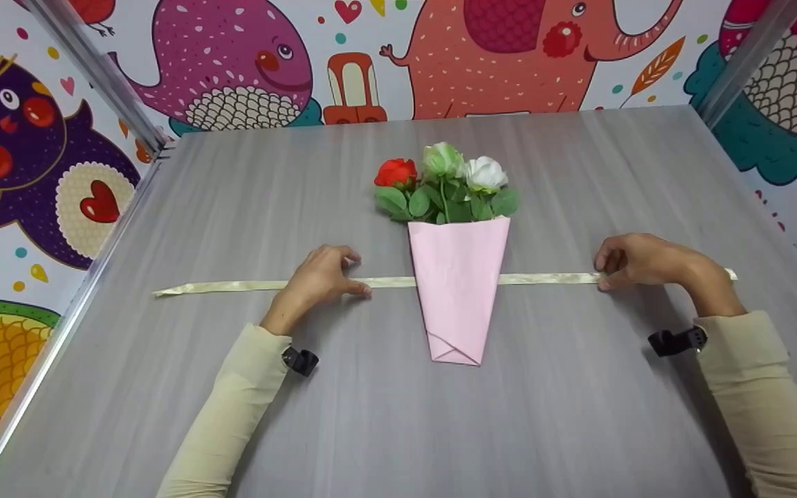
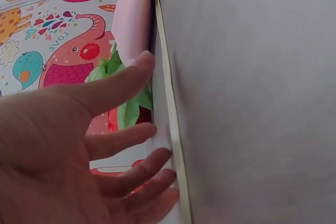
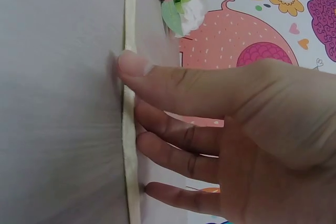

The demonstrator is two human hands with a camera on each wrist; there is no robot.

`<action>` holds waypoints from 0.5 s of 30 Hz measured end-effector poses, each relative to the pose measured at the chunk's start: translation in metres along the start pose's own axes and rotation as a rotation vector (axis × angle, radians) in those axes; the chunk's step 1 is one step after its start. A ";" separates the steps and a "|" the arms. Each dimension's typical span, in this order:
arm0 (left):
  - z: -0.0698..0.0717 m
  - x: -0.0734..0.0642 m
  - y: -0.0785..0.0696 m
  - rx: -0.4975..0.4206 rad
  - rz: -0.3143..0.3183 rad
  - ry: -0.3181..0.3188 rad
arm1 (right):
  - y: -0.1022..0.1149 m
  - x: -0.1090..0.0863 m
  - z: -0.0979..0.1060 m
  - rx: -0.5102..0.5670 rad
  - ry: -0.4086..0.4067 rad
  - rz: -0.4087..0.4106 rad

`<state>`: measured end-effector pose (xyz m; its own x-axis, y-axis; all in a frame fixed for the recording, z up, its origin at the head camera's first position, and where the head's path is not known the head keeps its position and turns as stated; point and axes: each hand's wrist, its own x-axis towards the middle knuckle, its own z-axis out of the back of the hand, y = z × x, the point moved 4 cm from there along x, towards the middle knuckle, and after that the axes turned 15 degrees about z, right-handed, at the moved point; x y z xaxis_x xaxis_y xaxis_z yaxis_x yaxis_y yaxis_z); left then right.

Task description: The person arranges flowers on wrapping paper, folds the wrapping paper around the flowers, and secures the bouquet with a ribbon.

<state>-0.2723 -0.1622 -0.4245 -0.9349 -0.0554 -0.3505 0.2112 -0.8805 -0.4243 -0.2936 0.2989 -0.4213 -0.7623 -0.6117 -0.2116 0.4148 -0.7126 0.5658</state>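
Observation:
A bouquet wrapped in pink paper [image 1: 459,283] lies on the table, with a red flower [image 1: 396,172], a green one [image 1: 443,160] and a white one [image 1: 486,173] above green leaves. A pale yellow ribbon [image 1: 548,279] runs crosswise beneath the wrapped part and out to both sides. Left of the bouquet, my left hand [image 1: 319,277] hovers over the ribbon with fingers spread and relaxed, holding nothing. On the right, my right hand [image 1: 644,259] has its thumb [image 3: 137,65] over the ribbon and its bent fingers along the other edge, a gap between them.
The grey wood-grain table [image 1: 371,429] meets walls printed with cartoon animals at the back and left. Metal posts [image 1: 97,76] stand at the rear corners. Each wrist wears a small black camera [image 1: 300,360].

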 end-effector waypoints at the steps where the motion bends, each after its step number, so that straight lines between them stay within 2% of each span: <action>1: -0.001 0.000 0.000 -0.002 -0.006 -0.002 | 0.000 0.000 -0.001 0.000 -0.001 0.002; 5: -0.004 0.001 0.002 -0.018 -0.027 -0.005 | 0.001 0.002 -0.004 0.006 -0.005 0.015; 10: -0.007 0.002 0.004 -0.056 -0.019 0.006 | 0.001 0.003 -0.007 -0.006 -0.005 0.022; 15: -0.008 0.000 0.003 -0.076 -0.008 -0.027 | 0.003 0.003 -0.006 -0.024 -0.002 0.036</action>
<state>-0.2694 -0.1611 -0.4326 -0.9439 -0.0624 -0.3243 0.2238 -0.8429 -0.4893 -0.2919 0.2929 -0.4255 -0.7476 -0.6365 -0.1894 0.4542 -0.6982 0.5534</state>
